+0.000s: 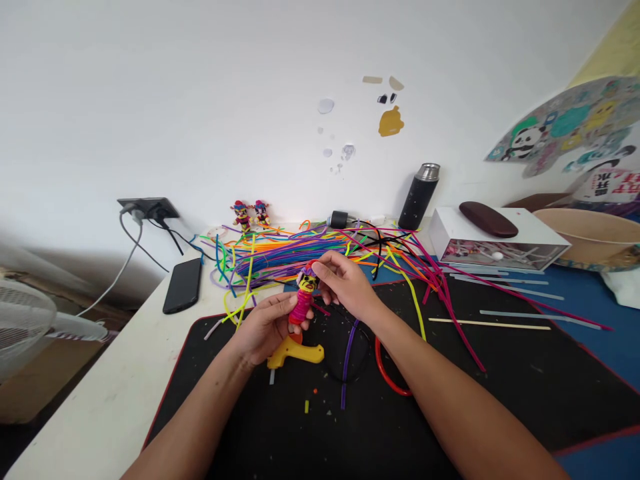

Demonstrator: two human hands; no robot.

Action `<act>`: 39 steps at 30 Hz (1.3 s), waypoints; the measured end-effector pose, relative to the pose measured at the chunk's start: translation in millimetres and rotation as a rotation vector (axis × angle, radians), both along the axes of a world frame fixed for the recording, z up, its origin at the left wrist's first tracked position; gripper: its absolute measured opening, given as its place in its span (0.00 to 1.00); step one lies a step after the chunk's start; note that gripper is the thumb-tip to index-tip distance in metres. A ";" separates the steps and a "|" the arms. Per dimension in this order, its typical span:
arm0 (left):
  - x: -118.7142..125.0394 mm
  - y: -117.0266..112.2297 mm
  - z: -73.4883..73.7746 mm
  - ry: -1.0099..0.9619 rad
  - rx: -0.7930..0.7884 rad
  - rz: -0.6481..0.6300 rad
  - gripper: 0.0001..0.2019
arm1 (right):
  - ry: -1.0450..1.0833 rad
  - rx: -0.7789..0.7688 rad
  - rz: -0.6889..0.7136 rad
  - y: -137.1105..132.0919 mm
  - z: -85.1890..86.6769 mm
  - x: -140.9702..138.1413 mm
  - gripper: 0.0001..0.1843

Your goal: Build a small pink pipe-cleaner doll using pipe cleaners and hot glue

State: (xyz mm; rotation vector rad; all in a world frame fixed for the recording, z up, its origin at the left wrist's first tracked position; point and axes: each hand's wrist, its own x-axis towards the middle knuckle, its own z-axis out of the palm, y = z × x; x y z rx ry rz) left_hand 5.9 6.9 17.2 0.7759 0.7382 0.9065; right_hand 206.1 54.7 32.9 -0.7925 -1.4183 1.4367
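Holding a small pink-and-yellow pipe-cleaner doll (304, 293) just above the black mat (450, 400) on the white counter (125, 387), the left hand (265, 330) closes its grip round the pink body while the right hand (345, 280) pinches the head. Body and head look formed; a yellow glue gun (295, 353) lies beneath, with loose coloured pipe cleaners (300, 250) behind.
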 end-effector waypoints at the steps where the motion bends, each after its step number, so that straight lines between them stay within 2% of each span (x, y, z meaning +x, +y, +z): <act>1: 0.1 0.1 0.3 0.001 -0.001 0.000 0.16 | -0.002 0.000 0.000 0.0 -0.1 0.1 0.25; 39: -1.2 -0.2 -3.2 -0.025 0.001 0.002 0.16 | -0.013 -0.004 0.013 -1.1 1.5 0.6 0.25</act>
